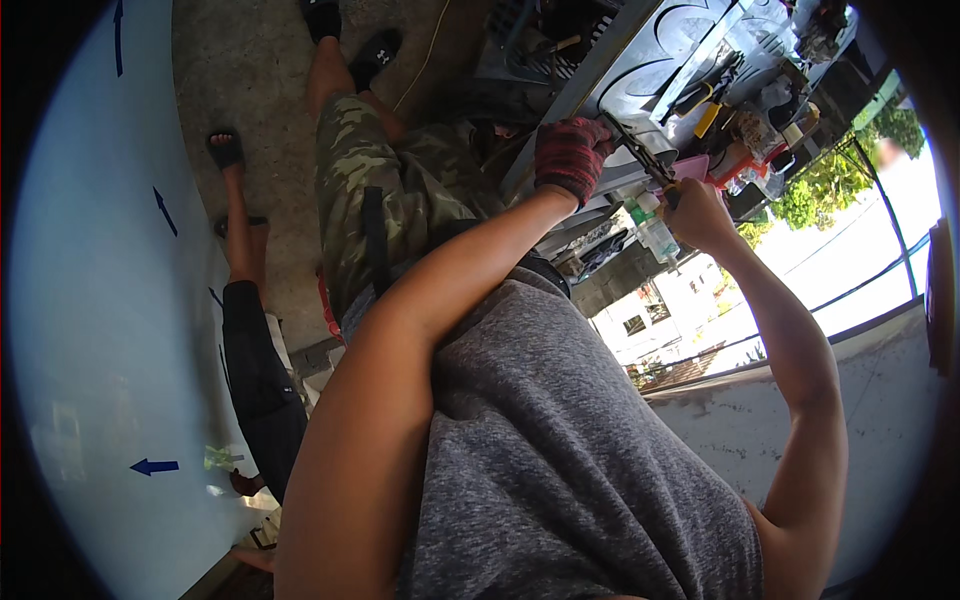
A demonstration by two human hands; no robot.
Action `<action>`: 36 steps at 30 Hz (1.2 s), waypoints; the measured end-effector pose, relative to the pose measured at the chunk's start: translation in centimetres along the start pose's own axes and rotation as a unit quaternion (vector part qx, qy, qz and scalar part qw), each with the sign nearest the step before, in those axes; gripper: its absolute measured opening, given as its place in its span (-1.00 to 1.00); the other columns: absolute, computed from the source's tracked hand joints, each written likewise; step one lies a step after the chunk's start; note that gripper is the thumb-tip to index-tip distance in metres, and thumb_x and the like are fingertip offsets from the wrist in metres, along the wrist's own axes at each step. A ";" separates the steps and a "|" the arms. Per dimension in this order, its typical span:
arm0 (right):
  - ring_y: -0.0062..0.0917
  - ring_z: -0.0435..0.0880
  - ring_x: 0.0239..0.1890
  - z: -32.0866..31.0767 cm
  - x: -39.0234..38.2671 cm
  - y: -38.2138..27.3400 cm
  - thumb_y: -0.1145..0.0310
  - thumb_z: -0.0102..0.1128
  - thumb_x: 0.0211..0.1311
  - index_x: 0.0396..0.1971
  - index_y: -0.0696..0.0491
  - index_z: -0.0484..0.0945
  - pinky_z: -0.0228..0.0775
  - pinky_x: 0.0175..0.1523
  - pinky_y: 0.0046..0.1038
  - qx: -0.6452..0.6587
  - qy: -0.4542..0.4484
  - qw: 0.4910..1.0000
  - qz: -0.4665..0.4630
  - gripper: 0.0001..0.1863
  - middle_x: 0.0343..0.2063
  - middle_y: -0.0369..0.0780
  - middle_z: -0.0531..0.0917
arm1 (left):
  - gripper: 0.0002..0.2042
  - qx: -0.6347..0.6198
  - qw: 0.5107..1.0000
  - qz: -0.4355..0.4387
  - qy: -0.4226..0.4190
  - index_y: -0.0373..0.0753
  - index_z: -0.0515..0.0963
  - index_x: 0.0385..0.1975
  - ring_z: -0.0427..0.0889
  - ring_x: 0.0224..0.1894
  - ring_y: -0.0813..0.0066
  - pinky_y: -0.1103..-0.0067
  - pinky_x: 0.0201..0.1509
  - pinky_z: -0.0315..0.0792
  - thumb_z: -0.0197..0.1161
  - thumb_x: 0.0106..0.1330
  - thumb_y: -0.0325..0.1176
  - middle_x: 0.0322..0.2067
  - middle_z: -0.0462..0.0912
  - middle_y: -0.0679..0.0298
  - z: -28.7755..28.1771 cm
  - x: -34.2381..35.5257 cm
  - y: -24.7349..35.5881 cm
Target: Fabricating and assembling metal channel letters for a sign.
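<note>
My left hand, in a red and black knit glove, is closed at the bench's edge; whatever its curled fingers grip is hidden. From the right, my bare right hand wraps around the yellowish handle of a long dark metal hand tool, like pliers or shears. The tool's far end slants up and left, close to the gloved fingers. Just below my right hand is a clear plastic bottle with green on it. A pink container sits behind the tool.
A metal workbench holds a sheet with curved dark lines, a yellow-handled tool and mixed clutter. At left, a person in black stands beside a large pale panel with blue arrows. A thin yellow cord lies on the floor.
</note>
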State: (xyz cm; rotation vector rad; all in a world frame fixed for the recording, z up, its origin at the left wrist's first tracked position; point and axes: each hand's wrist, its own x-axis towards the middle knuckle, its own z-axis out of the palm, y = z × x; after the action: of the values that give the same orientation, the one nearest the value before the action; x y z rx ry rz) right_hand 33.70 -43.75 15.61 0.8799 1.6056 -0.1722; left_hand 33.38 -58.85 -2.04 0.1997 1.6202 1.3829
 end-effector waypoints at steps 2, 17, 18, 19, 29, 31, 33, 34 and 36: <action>-0.05 0.68 -0.42 0.1 0.0 0.2 0.35 0.19 -0.01 -0.37 0.22 0.61 0.51 -0.23 -0.15 0.041 -0.037 0.998 -0.002 -0.74 -0.50 0.09 0.65 | -0.82 -0.022 1.000 -0.014 -0.008 -0.20 0.69 -0.33 0.68 -0.16 0.21 0.42 -0.02 0.51 0.42 0.05 -0.36 -0.27 0.72 0.21 0.0 0.0 0.1; 0.09 0.66 -0.28 -1.0 0.3 -0.8 0.32 0.19 -0.03 -0.43 0.33 0.57 0.51 -0.12 -0.09 -0.001 -0.087 0.996 0.022 -0.68 -0.43 0.21 0.63 | -0.82 -0.002 1.000 0.010 0.000 -0.20 0.69 -0.34 0.67 -0.17 0.17 0.40 -0.02 0.52 0.42 0.06 -0.33 -0.27 0.70 0.12 -0.1 0.0 -0.4; 0.09 0.66 -0.28 -1.0 0.2 -0.9 0.32 0.19 -0.03 -0.43 0.33 0.57 0.51 -0.12 -0.09 -0.001 -0.089 0.996 0.024 -0.68 -0.43 0.21 0.63 | -0.82 -0.005 1.000 0.018 0.007 -0.20 0.69 -0.34 0.67 -0.17 0.17 0.40 -0.02 0.52 0.42 0.06 -0.33 -0.27 0.70 0.12 0.0 0.0 -0.4; 0.09 0.66 -0.27 -1.1 0.2 -0.9 0.33 0.18 -0.02 -0.42 0.34 0.58 0.51 -0.12 -0.08 -0.005 -0.072 0.997 0.012 -0.69 -0.43 0.21 0.63 | -0.82 -0.011 1.000 0.008 0.003 -0.20 0.69 -0.35 0.67 -0.17 0.17 0.40 -0.02 0.52 0.42 0.06 -0.33 -0.27 0.70 0.13 0.0 0.1 -0.4; 0.02 0.67 -0.23 -2.0 -0.5 -0.4 0.31 0.18 0.03 -0.28 0.29 0.58 0.51 -0.09 -0.12 -0.094 -0.003 0.996 -0.004 -0.66 -0.35 0.19 0.64 | -0.80 0.010 1.000 -0.014 -0.014 -0.18 0.69 -0.34 0.66 -0.15 0.18 0.39 0.00 0.51 0.43 0.04 -0.30 -0.24 0.70 0.15 0.2 0.3 0.1; 0.01 0.67 -0.22 -2.5 -0.9 0.2 0.29 0.19 0.03 -0.24 0.30 0.56 0.50 -0.07 -0.14 -0.036 -0.061 0.997 -0.003 -0.62 -0.33 0.18 0.64 | -0.78 0.022 0.998 -0.037 -0.038 -0.18 0.69 -0.31 0.66 -0.15 0.17 0.38 0.00 0.51 0.43 0.05 -0.29 -0.23 0.70 0.14 -0.1 0.3 0.4; -0.07 0.68 -0.17 -2.4 -2.4 1.4 0.23 0.25 0.00 -0.12 0.30 0.51 0.47 -0.03 -0.20 0.034 -0.112 0.993 0.028 -0.50 -0.29 0.15 0.64 | -0.76 0.031 0.996 -0.053 -0.070 -0.18 0.68 -0.28 0.66 -0.14 0.16 0.37 0.01 0.51 0.44 0.05 -0.28 -0.21 0.69 0.12 -0.3 0.3 0.9; -0.07 0.68 -0.17 -2.2 -3.5 2.2 0.23 0.25 0.00 -0.12 0.30 0.51 0.47 -0.03 -0.20 0.051 -0.108 0.993 0.021 -0.50 -0.29 0.15 0.64 | -0.74 0.035 0.994 -0.071 -0.077 -0.18 0.67 -0.25 0.66 -0.13 0.15 0.36 0.01 0.50 0.43 0.06 -0.28 -0.20 0.69 0.11 -0.4 0.2 1.1; -0.14 0.67 -0.10 -0.8 -7.1 3.7 0.18 0.28 0.03 -0.08 0.29 0.49 0.44 0.01 -0.27 0.174 -0.078 0.980 0.050 -0.46 -0.23 0.11 0.65 | -0.72 0.050 0.991 -0.082 -0.089 -0.19 0.67 -0.22 0.65 -0.12 0.14 0.36 0.01 0.50 0.43 0.07 -0.28 -0.19 0.68 0.09 -0.6 -0.1 1.4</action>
State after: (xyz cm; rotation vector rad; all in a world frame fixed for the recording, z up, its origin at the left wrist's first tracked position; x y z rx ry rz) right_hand 35.21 -43.79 23.54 1.1822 1.4023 -0.4502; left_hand 32.37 -58.89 -0.91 0.2359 1.5213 1.1278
